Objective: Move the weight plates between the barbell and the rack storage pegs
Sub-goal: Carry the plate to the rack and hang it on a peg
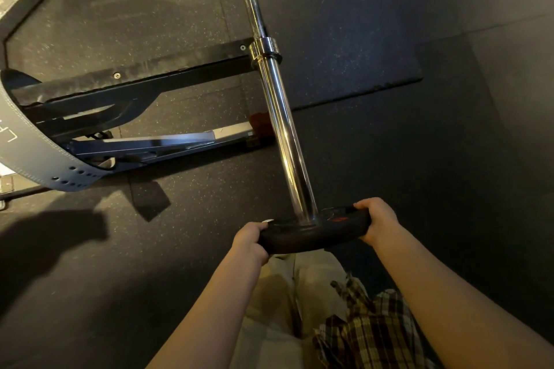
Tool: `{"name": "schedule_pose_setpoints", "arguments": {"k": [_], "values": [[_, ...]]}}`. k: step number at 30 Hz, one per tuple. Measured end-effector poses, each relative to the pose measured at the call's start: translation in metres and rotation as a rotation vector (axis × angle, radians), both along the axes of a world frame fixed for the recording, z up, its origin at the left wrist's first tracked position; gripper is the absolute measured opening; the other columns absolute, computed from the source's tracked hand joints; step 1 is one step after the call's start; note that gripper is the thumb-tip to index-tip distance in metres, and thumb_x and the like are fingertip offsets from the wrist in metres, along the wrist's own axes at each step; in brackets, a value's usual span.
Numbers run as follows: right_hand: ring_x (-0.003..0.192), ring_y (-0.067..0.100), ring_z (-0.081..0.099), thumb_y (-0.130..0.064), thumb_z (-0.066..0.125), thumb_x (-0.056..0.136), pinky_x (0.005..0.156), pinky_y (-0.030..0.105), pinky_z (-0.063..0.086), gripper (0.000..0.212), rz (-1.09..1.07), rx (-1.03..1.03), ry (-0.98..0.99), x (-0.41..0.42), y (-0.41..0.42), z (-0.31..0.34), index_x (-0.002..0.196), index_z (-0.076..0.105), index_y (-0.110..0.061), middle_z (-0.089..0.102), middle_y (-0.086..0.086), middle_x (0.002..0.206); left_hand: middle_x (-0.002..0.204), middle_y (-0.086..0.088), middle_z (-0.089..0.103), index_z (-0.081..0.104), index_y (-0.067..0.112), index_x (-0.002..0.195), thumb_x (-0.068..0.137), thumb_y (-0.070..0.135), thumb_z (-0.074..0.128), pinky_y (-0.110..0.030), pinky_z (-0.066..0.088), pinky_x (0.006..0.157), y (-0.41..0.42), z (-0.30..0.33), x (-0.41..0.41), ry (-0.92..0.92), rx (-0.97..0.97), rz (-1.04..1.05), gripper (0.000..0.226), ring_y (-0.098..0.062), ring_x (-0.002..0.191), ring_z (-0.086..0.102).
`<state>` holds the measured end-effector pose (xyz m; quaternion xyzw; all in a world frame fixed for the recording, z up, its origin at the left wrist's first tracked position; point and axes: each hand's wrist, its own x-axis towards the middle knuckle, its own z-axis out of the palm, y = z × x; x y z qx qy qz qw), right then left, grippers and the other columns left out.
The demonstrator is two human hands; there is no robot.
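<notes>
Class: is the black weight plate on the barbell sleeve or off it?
On: the sleeve passes through the weight plate at its end.

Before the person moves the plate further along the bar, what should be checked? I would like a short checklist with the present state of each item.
1. Left hand grips the plate's rim: ok.
2. Right hand grips the opposite rim: ok.
3. Plate's hole sits on the bar's sleeve, at its near end: ok.
4. Sleeve is free of other plates up to the collar: ok.
5. Plate is square to the sleeve, not tilted: cannot tell from this angle.
6. Bar is supported securely on the rack: cannot tell, the supports are out of view.
</notes>
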<state>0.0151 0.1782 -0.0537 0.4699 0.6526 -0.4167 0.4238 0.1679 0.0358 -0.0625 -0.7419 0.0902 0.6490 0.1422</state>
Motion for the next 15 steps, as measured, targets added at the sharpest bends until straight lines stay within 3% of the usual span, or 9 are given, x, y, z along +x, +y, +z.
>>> {"name": "schedule_pose_setpoints", "arguments": {"k": [5, 10, 12, 15], "values": [[0.102, 0.041, 0.057, -0.015, 0.057, 0.090, 0.087, 0.056, 0.051, 0.032, -0.102, -0.068, 0.016, 0.007, 0.002, 0.004, 0.118, 0.041, -0.018, 0.053, 0.022, 0.108, 0.111, -0.020, 0.056, 0.047, 0.007, 0.129, 0.093, 0.005, 0.056, -0.044, 0.050, 0.072, -0.002, 0.004, -0.002, 0.017, -0.013, -0.044, 0.038, -0.036, 0.110, 0.057], [0.111, 0.040, 0.054, -0.012, 0.057, 0.089, 0.093, 0.057, 0.048, 0.038, 0.016, 0.028, -0.031, -0.003, -0.017, 0.012, 0.123, 0.041, -0.016, 0.052, 0.022, 0.120, 0.093, -0.019, 0.057, 0.050, 0.007, 0.119, 0.091, 0.010, 0.061, -0.042, 0.047, 0.057, -0.001, 0.011, 0.002, 0.061, 0.016, 0.015, 0.031, -0.034, 0.081, 0.058], [0.113, 0.036, 0.054, -0.008, 0.060, 0.086, 0.093, 0.050, 0.048, 0.046, 0.019, 0.080, 0.041, 0.000, -0.027, 0.012, 0.129, 0.044, -0.013, 0.052, 0.018, 0.123, 0.100, -0.017, 0.058, 0.050, 0.008, 0.124, 0.091, 0.013, 0.062, -0.040, 0.048, 0.058, 0.001, 0.006, 0.004, 0.057, 0.005, 0.026, 0.035, -0.035, 0.092, 0.060], [0.114, 0.031, 0.051, -0.002, 0.060, 0.086, 0.080, 0.042, 0.049, 0.062, -0.003, 0.037, 0.190, 0.019, -0.036, 0.018, 0.138, 0.039, -0.028, 0.044, 0.008, 0.132, 0.122, -0.018, 0.057, 0.048, 0.010, 0.130, 0.094, 0.016, 0.059, -0.040, 0.047, 0.072, -0.004, 0.001, 0.003, -0.003, 0.000, 0.035, 0.038, -0.035, 0.115, 0.055]]}}
